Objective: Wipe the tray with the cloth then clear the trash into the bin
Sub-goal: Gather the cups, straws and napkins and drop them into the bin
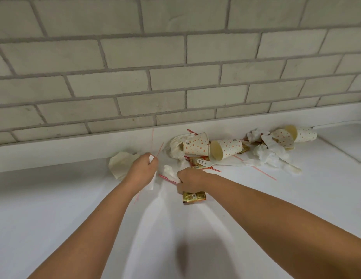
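Left hand (142, 168), fingers round napkin (151, 158); right hand (190, 181), fingers round striped straw (165, 177) (gold sachet (194, 197) beneath)

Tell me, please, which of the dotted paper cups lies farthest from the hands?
The rightmost cup, on its side at the far end of the trash pile; the other three cups lie left of it, nearer the right hand.

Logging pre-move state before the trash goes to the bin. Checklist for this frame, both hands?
1. Left hand grips white paper scrap: ok.
2. Right hand grips crumpled white tissue and red-striped straw: ok.
3. Gold foil sauce packet under right hand secured: cannot tell.
4. Bin in view: not ok.
5. White counter cleared: not ok; orange-dotted paper cups and white plastic fork lie on it.
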`<state>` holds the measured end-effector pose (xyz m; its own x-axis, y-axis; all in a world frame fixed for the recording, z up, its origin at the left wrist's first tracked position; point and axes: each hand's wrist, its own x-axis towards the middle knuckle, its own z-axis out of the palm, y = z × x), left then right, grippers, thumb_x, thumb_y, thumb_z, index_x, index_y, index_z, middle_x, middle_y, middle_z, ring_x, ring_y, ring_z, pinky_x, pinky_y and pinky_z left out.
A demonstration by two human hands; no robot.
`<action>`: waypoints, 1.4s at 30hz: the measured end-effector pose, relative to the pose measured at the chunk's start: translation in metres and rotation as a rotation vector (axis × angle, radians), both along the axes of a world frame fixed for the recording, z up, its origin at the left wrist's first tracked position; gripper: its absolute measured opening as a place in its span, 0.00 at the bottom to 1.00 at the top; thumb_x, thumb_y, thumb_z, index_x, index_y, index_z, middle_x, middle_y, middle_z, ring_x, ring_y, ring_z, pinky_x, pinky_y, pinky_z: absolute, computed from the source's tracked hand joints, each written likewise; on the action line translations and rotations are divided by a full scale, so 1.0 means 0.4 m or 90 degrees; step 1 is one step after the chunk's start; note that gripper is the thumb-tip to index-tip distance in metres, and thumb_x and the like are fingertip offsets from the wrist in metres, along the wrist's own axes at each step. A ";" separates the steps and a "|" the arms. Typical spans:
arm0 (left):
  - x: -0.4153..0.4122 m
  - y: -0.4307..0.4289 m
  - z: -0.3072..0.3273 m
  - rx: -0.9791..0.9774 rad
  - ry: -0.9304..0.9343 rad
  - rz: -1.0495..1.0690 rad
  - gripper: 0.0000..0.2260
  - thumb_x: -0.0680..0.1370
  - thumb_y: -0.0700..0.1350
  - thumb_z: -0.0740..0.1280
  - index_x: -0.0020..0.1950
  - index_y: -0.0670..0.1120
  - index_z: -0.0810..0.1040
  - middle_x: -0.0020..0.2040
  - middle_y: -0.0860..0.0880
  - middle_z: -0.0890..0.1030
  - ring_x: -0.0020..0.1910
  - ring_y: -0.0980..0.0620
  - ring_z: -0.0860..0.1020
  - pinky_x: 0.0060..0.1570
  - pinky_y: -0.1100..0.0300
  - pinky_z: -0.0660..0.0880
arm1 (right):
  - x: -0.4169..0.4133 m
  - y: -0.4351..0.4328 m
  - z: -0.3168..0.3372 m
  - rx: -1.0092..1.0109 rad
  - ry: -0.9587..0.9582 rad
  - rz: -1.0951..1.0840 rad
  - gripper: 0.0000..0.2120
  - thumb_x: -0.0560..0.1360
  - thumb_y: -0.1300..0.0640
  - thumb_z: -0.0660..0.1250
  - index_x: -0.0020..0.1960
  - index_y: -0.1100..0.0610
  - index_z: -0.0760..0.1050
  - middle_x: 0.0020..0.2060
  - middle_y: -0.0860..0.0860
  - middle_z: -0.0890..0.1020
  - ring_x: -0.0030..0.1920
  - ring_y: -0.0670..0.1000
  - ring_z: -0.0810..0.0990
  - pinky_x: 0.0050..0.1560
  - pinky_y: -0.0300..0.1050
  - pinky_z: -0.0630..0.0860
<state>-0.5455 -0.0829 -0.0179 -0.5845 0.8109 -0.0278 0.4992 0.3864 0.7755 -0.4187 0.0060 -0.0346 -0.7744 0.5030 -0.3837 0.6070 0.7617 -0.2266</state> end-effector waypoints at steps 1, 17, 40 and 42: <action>0.025 0.009 0.005 0.002 -0.004 -0.017 0.11 0.80 0.43 0.57 0.46 0.37 0.73 0.35 0.48 0.72 0.38 0.47 0.71 0.36 0.57 0.67 | 0.034 0.001 0.013 -0.029 0.017 -0.008 0.09 0.78 0.52 0.61 0.49 0.59 0.67 0.45 0.54 0.72 0.45 0.52 0.71 0.31 0.38 0.63; 0.783 0.153 0.073 -0.002 -0.061 -0.344 0.10 0.80 0.44 0.56 0.45 0.40 0.72 0.36 0.48 0.71 0.33 0.52 0.68 0.32 0.59 0.62 | 0.880 -0.007 0.183 -0.154 0.179 -0.398 0.11 0.76 0.52 0.65 0.41 0.59 0.72 0.33 0.51 0.75 0.33 0.50 0.73 0.35 0.39 0.69; 1.813 -0.039 -0.281 -0.335 -0.242 -0.612 0.10 0.80 0.42 0.57 0.46 0.40 0.76 0.36 0.45 0.73 0.38 0.47 0.72 0.40 0.59 0.68 | 1.890 -0.358 -0.166 -0.143 0.012 -0.838 0.15 0.77 0.52 0.61 0.57 0.61 0.76 0.41 0.51 0.76 0.41 0.49 0.74 0.45 0.40 0.71; 1.825 -0.043 -0.341 -0.378 -0.263 -0.557 0.10 0.80 0.41 0.57 0.44 0.40 0.75 0.33 0.46 0.71 0.32 0.50 0.70 0.33 0.60 0.65 | 1.888 -0.367 -0.238 -0.178 0.025 -0.850 0.12 0.77 0.53 0.62 0.53 0.60 0.76 0.41 0.51 0.75 0.41 0.49 0.73 0.41 0.39 0.70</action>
